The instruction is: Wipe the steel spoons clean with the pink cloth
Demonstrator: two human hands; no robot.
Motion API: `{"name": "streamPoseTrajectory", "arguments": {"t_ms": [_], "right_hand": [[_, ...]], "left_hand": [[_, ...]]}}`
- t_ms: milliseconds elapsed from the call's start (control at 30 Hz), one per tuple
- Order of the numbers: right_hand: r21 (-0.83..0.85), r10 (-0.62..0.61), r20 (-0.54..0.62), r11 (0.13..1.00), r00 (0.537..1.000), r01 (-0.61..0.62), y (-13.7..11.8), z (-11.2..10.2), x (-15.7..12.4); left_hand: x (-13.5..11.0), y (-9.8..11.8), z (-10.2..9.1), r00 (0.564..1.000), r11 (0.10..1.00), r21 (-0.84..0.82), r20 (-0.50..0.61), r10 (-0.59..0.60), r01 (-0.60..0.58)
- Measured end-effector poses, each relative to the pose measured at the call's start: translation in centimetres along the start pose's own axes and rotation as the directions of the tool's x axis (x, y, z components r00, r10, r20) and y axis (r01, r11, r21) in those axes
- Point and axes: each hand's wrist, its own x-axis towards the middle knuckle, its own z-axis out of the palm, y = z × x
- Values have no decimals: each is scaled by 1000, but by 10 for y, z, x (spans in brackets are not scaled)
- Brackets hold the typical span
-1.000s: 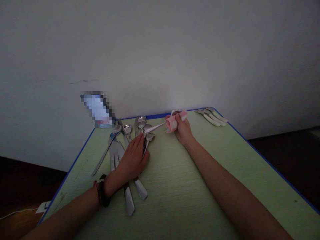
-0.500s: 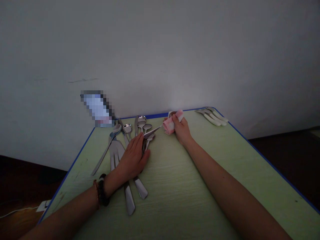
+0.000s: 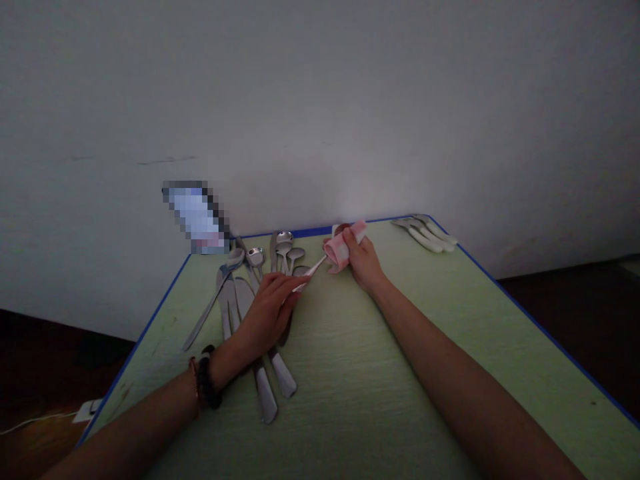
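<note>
My right hand (image 3: 363, 262) is closed round a pink cloth (image 3: 341, 249) wrapped over one end of a metal utensil (image 3: 310, 273). My left hand (image 3: 267, 310) pinches the other end of that utensil with its fingertips. Beneath and beside my left hand lies a heap of metal spoons and knives (image 3: 250, 280) on the green table (image 3: 350, 373). A dark bracelet circles my left wrist.
A few white-handled utensils (image 3: 425, 233) lie at the table's far right corner. A blurred object (image 3: 196, 217) leans against the grey wall at the far left corner. The table has a blue edge, with dark floor on both sides.
My left hand lifted off the heap and took hold of the utensil's free end. My right hand with the cloth moved slightly left and toward me.
</note>
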Motion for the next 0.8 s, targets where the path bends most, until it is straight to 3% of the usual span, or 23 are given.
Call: {"name": "streamPoseTrajectory", "arguments": {"t_ms": [100,333,467,633,800], "right_hand": [[65,32,-29,997,999,-30,-4,3,-2],[189,142,159,967,977,-171,-19,1,-8],[51,116,186,991,976,-128,-22,-3,-9],[-200,51,142,979,989,-22,-29,1,-12],[-175,11,62,985,998,0,-25,3,-10]], "left_hand": [[0,0,0,1000,999,-39,2,-9,9],[-4,5,-5,998,982,-181,-25,-54,48],[-8,6,-7,993,965,-233,-1,-120,117],[-7,11,-8,983,967,-178,50,-175,181],[-5,13,-10,986,976,-164,100,-130,145]]}}
